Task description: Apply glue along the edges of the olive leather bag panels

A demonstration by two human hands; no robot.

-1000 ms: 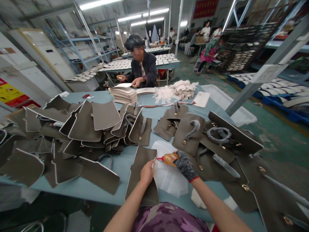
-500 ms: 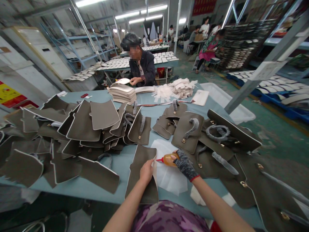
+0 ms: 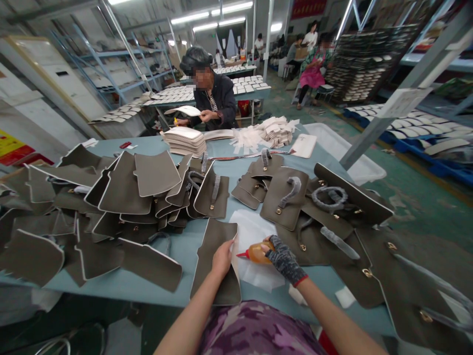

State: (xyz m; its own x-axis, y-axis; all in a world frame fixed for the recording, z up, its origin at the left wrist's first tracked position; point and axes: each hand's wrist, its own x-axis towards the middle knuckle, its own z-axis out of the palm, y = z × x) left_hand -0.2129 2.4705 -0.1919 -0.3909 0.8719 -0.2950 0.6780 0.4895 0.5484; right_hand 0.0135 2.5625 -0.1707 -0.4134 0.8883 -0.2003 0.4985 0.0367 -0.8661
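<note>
On the table in front of me lies an olive-brown leather panel [image 3: 207, 264] with a pale edge. My left hand [image 3: 222, 257] pinches its right edge, which lifts and curls slightly. In my right hand [image 3: 284, 259], wearing a grey knitted fingerless glove with a red cuff, is a glue bottle [image 3: 258, 253] of amber liquid. Its red nozzle points left, close beside the panel's edge under my left fingers; whether it touches cannot be made out. White thin sheets [image 3: 254, 231] lie beneath the bottle.
Many similar panels [image 3: 123, 185] are heaped on the left. Panels with wrapped handles [image 3: 284, 197] lie on the right. Across the table a co-worker [image 3: 214, 96] holds a pale curved piece over a stack of pieces [image 3: 184, 142]. A slanted metal post [image 3: 388, 111] stands at right.
The glue bottle's nozzle has moved a little toward me along the panel's edge. The co-worker's pale piece is now raised higher. My view has shifted slightly.
</note>
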